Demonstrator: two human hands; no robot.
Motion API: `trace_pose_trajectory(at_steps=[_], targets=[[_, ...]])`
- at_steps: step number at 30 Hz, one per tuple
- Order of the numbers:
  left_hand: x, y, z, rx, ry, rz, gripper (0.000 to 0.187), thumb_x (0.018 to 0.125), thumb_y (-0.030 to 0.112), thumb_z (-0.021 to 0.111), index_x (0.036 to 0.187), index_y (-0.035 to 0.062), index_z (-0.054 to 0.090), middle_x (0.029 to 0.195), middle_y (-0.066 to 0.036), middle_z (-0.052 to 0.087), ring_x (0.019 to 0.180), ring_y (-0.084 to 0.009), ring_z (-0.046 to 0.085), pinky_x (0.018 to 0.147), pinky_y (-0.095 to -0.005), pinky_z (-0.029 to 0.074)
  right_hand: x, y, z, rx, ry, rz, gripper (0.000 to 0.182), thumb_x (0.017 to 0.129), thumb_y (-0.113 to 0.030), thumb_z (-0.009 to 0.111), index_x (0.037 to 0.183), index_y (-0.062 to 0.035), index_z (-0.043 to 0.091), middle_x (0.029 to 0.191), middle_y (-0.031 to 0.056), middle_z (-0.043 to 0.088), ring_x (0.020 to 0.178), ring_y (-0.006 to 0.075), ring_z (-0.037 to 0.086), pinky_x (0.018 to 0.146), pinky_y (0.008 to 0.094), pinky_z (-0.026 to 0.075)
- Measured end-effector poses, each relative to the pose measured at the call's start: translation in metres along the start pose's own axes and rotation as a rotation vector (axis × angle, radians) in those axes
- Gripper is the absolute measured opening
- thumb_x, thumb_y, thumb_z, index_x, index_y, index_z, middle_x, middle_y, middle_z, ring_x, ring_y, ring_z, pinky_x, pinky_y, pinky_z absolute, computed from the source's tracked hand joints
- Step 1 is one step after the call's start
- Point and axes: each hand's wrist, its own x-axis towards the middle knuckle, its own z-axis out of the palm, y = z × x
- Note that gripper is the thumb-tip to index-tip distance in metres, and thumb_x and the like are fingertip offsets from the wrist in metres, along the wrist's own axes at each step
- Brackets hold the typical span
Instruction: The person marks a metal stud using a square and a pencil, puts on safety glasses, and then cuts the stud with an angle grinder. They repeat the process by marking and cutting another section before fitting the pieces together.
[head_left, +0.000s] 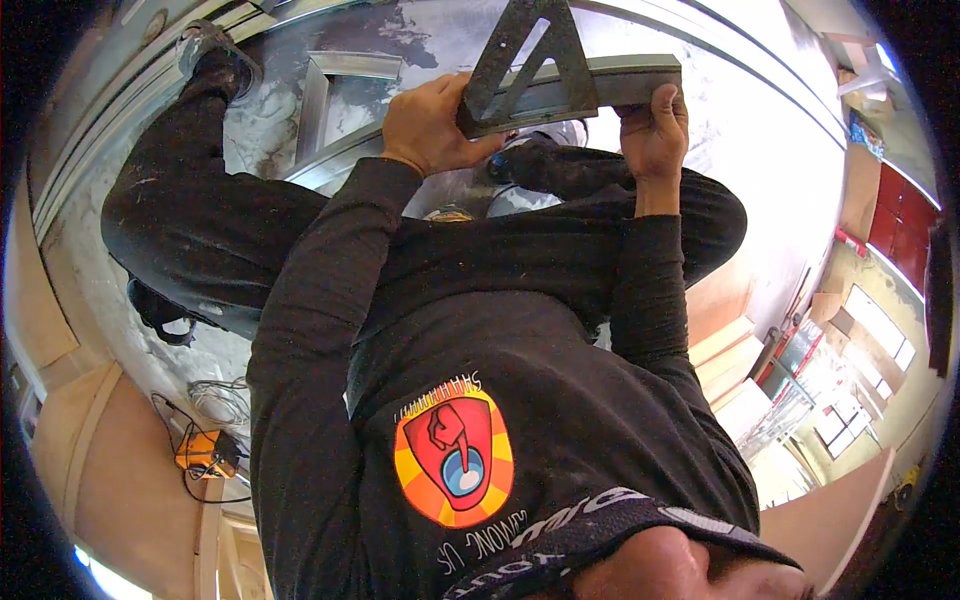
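Observation:
My left hand (430,125) is closed around a grey metal profile (645,80), near one corner of a dark triangular square (575,75). The square lies across the profile, and its tip runs out of the top of the view. At the profile's right end, my right hand (655,135) grips from below with the thumb up along the end. Some fingers of both hands are hidden behind the metal. Both hands are above my bent legs.
A metal corner frame (318,85) lies on the stained floor beyond my left hand. Long metal profiles (95,130) run along the left side. An orange tool (205,455) with a black cord sits on wooden panels (120,470). More boards (725,350) are to my right.

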Motion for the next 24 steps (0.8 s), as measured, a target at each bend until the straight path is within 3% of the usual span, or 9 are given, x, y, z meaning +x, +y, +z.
trace_pose_trajectory(at_steps=[5,7,8,10,11,13,16,24], targets=[[0.001,0.001,0.0,-0.009,0.019,0.001,0.063,0.063,0.051,0.081,0.114,0.0154,0.067,0.091,-0.007,0.07,0.081,-0.0297,0.07,0.069,-0.0401,0.056,-0.001,-0.001,0.007,-0.02,0.004,0.013,0.042,0.097,-0.033,0.06,0.128,-0.0044,0.056,0.123,0.0131,0.063,0.115,0.0298,0.061,0.103,0.0508,0.047],[0.001,0.004,-0.002,-0.014,0.001,-0.009,0.063,0.063,0.051,0.084,0.109,0.0132,0.067,0.091,-0.009,0.07,0.082,-0.0311,0.07,0.071,-0.0412,0.056,-0.005,-0.002,0.015,-0.083,0.12,-0.014,0.036,0.099,-0.031,0.059,0.119,-0.0006,0.06,0.108,0.014,0.067,0.099,0.027,0.067,0.093,0.0449,0.054],[0.002,0.004,-0.003,-0.018,-0.015,-0.018,0.062,0.062,0.051,0.086,0.105,0.0111,0.066,0.09,-0.01,0.07,0.084,-0.0325,0.07,0.073,-0.0422,0.056,-0.011,-0.003,0.016,-0.083,0.116,-0.015,0.036,0.099,-0.031,0.059,0.119,-0.0006,0.06,0.108,0.014,0.067,0.099,0.027,0.067,0.093,0.0449,0.054],[0.003,0.001,0.001,-0.035,0.006,-0.012,0.061,0.062,0.052,0.085,0.104,0.0115,0.066,0.09,-0.01,0.07,0.083,-0.0326,0.07,0.073,-0.0423,0.056,-0.028,-0.008,0.017,-0.724,0.437,-0.115,0.027,0.101,-0.023,0.057,0.108,0.0023,0.063,0.089,0.0127,0.069,0.078,0.0217,0.069,0.075,0.0352,0.057],[0.003,0.002,0.002,-0.055,0.02,-0.004,0.06,0.063,0.052,0.085,0.103,0.0118,0.067,0.089,-0.01,0.07,0.083,-0.0326,0.07,0.072,-0.0424,0.056,-0.036,-0.006,0.03,-0.95,0.502,-0.32,0.021,0.102,-0.014,0.053,0.099,0.0031,0.064,0.077,0.0099,0.068,0.064,0.0167,0.067,0.06,0.0269,0.054],[0.002,0.003,0.002,-0.037,0.01,-0.023,0.06,0.063,0.053,0.085,0.103,0.0121,0.067,0.089,-0.01,0.07,0.082,-0.0327,0.07,0.072,-0.0423,0.056,-0.053,-0.01,0.035,-1.134,0.321,-0.522,0.009,0.095,-0.006,0.06,0.096,0.0014,0.066,0.078,0.007,0.07,0.064,0.0143,0.068,0.058,0.0278,0.052],[0.001,0.004,0.005,-0.005,-0.03,-0.047,0.059,0.062,0.052,0.083,0.105,0.0153,0.067,0.092,-0.008,0.07,0.083,-0.0312,0.07,0.072,-0.0423,0.056,-0.05,-0.01,0.044,-1.256,0.098,-0.657,0.011,0.091,0.0,0.063,0.1,-0.0024,0.068,0.081,0.0093,0.071,0.069,0.0155,0.07,0.061,0.0265,0.053],[-0.001,0.0,0.009,0.003,-0.029,-0.028,0.062,0.061,0.051,0.081,0.11,0.0179,0.066,0.094,-0.007,0.07,0.084,-0.031,0.069,0.071,-0.0428,0.055,-0.038,-0.01,0.064,-1.365,-0.056,-0.508,0.022,0.092,-0.002,0.062,0.113,-0.005,0.066,0.093,0.014,0.072,0.078,0.0264,0.072,0.066,0.0336,0.055]])
